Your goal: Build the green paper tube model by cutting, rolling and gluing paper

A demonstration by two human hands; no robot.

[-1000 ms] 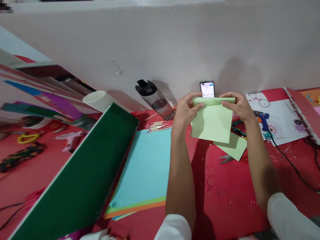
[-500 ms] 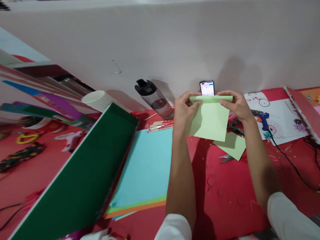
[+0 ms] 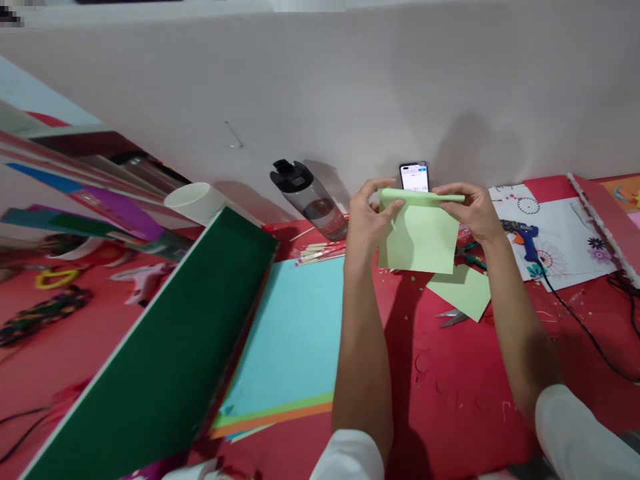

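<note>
two hands [image 3: 369,217] [image 3: 475,212], fingertips closed, pinch pale-green paper [image 3: 420,241] by its rolled, tube-like edge

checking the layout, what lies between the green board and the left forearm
A stack of coloured paper, light blue on top, lies between board and left forearm in the head view, thin sticks beyond it.

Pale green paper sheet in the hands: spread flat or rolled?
Partly rolled: the pale green paper sheet curls over at its upper edge, between left hand and right hand; flat below.
</note>
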